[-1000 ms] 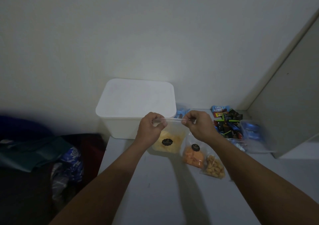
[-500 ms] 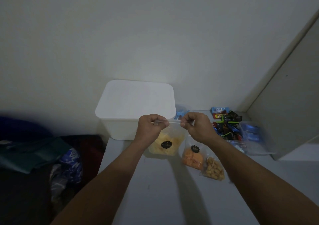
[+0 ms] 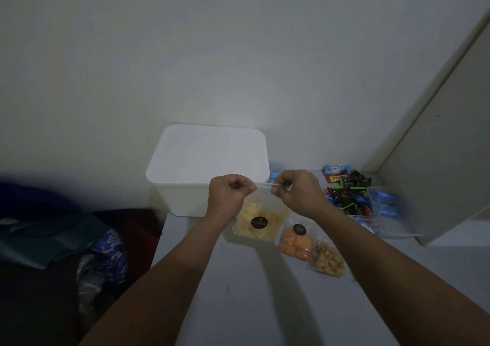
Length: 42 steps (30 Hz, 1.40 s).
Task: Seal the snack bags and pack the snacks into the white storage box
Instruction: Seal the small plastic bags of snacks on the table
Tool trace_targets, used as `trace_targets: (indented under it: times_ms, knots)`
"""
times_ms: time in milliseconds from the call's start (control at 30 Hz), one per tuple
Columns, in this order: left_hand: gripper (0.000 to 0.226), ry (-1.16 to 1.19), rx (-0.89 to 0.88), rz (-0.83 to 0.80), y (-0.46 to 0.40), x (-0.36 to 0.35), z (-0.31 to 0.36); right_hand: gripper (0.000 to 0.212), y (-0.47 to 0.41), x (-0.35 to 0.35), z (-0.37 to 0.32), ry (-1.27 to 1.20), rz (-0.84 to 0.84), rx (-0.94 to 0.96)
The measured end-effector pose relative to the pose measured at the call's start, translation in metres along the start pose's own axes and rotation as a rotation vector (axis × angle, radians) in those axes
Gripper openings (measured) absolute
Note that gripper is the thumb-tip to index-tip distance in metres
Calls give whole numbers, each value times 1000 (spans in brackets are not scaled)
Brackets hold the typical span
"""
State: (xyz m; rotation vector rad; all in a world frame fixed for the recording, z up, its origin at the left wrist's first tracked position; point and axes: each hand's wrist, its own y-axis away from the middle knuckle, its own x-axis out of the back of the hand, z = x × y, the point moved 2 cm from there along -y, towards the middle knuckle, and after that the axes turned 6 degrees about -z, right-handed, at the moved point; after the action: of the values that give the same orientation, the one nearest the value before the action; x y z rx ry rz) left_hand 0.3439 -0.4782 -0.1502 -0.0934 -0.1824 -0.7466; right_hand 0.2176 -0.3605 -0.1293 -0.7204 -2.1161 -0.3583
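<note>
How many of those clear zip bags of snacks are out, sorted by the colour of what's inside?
Yellow snack bag, top edge pinched by the left hand and the right hand: 1
Orange snack bag, on the table: 1
Golden-brown snack bag, on the table: 1
Total: 3

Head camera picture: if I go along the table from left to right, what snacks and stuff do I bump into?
White storage box → yellow snack bag, pinched by left hand and right hand → orange snack bag → brown snack bag → pile of wrapped candies → clear tub.
</note>
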Motion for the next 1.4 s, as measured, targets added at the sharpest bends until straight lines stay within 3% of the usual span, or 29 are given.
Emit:
trace_targets:
  times_ms: [333,567,733,933,1067,1233,1400]
  knots:
    - [5,-98,-51,-122,3,-11,4,5,-4,-6,-4,-18,-43,68]
    - [7,-118,-16,-23,1,-4,-2,5,0,-1,1,-18,-62,39]
    - [8,-72,30,-167,0,-7,-1,4,-2,1,2,31,-65,48]
    - [7,-78,23,-88,-4,-3,-3,11,-3,7,9,-75,-73,30]
    - [12,-4,57,-105,-7,3,-6,4,-3,9,12,-75,-76,4]
    - [8,121,74,-55,-10,17,-10,12,-1,11,14,-176,-52,25]
    - [15,130,105,-70,-10,22,-16,8,-2,10,19,-117,-94,26]
